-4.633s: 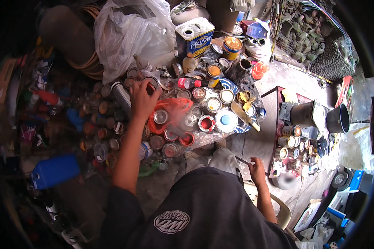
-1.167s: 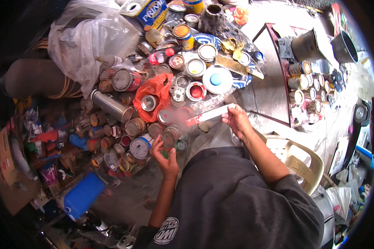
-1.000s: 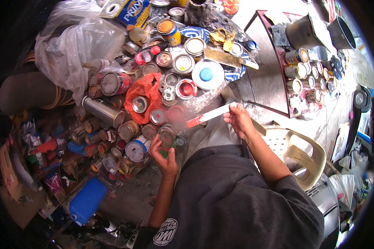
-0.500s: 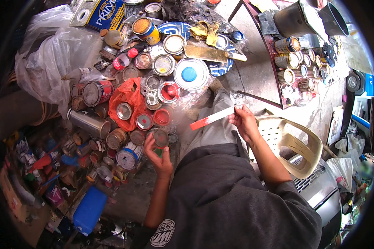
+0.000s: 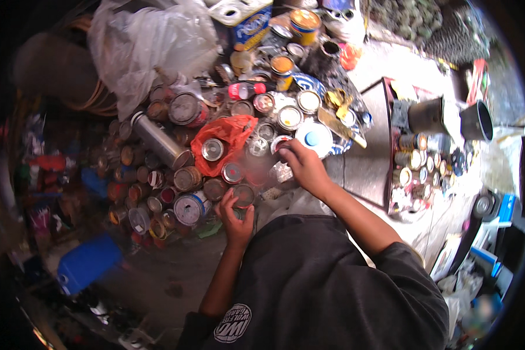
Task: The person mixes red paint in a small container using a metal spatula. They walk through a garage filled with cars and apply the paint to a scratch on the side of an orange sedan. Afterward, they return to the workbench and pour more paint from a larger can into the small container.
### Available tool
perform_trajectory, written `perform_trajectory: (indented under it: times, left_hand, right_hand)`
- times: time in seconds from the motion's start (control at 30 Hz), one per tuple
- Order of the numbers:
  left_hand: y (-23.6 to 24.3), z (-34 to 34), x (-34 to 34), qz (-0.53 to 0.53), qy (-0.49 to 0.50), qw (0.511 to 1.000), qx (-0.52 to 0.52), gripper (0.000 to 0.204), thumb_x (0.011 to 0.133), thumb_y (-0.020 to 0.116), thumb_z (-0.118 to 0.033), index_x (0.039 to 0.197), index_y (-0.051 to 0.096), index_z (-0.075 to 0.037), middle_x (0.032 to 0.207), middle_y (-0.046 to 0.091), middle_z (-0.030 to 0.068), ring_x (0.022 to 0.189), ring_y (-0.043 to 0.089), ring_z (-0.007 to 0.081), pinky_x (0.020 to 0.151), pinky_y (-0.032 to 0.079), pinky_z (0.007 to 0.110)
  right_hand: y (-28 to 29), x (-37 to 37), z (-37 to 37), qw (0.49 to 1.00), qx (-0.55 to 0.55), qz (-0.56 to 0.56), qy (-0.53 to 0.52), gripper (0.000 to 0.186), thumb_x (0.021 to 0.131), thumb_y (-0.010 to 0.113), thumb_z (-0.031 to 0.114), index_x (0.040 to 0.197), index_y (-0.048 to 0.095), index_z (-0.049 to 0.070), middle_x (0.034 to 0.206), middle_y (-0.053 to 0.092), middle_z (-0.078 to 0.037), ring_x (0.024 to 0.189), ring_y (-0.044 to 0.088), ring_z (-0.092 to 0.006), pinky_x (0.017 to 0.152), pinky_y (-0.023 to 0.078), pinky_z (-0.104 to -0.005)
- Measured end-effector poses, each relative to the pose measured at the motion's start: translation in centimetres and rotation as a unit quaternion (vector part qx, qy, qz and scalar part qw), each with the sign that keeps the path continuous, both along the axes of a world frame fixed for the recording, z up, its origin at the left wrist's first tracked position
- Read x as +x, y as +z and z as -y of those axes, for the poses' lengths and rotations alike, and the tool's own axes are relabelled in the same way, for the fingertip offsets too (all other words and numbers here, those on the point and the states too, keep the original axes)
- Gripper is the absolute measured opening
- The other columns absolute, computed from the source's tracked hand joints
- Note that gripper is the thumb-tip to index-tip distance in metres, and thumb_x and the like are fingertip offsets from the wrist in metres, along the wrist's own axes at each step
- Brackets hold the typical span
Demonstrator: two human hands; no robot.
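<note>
My left hand (image 5: 237,220) has its fingers and thumb curled about a round, dull grey, see-through-looking container (image 5: 243,196). Beside that container stands a small tin with a silver rim and reddish top (image 5: 233,172). My right hand (image 5: 308,168) reaches over the cans, its fingers bent together at a red-topped paint tin (image 5: 281,141). The flat paint stick it held earlier does not show, so what lies in its fingers is hidden. A whitish patch (image 5: 282,172) shows under the right fingers. Blurred haze covers the spot between both hands.
Several paint tins crowd around an orange-red plastic bag (image 5: 221,137). A large white lid with a blue cap (image 5: 311,139) and a scraper (image 5: 335,125) lie beyond my right hand. A steel cylinder (image 5: 160,140) and blue jug (image 5: 89,263) are on the left.
My right hand has moved left and forward to the cans, and the red-and-white stick is out of sight. My left hand keeps its curled hold. The view has shifted.
</note>
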State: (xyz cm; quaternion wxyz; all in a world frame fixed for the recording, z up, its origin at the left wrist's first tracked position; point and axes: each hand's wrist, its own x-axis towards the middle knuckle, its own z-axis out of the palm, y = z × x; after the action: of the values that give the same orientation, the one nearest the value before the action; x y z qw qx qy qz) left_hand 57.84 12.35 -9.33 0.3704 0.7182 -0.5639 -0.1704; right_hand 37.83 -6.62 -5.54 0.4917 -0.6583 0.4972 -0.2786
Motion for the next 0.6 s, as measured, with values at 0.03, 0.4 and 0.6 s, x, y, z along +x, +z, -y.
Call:
perform_trajectory:
  times: [0.03,0.4,0.6]
  left_hand:
    - [-0.4,0.0,-0.3,0.010,0.004,1.000,-0.006,0.050,0.084,0.079,-0.010,0.125,0.051,-0.006,0.148,0.054,0.0166,0.132,0.048,0.0358,0.113,0.032,0.051]
    - [-6.2,2.1,-5.2,0.068,0.133,0.989,-0.010,0.033,0.088,0.080,-0.021,0.111,0.061,-0.007,0.151,0.053,0.0137,0.131,0.048,0.0413,0.109,0.041,0.053]
    - [-7.9,3.8,-8.3,0.091,0.223,0.970,-0.020,0.031,0.089,0.079,-0.018,0.111,0.059,-0.010,0.154,0.054,0.0103,0.144,0.040,0.0412,0.116,0.035,0.055]
  right_hand:
    - [0.8,1.7,0.8,0.998,-0.010,-0.040,0.046,0.018,0.103,0.062,0.017,0.109,0.063,0.000,0.088,0.068,-0.021,0.079,0.069,-0.0346,0.073,0.052,-0.0420]
    - [1.5,10.4,4.8,0.898,-0.132,-0.178,0.380,0.027,0.094,0.062,0.028,0.099,0.070,0.002,0.099,0.070,-0.020,0.094,0.071,-0.0383,0.080,0.057,-0.0480]
    - [0.6,10.3,6.2,0.855,-0.188,-0.197,0.440,0.021,0.092,0.062,0.023,0.095,0.072,0.005,0.099,0.070,-0.017,0.094,0.070,-0.0355,0.081,0.058,-0.0470]
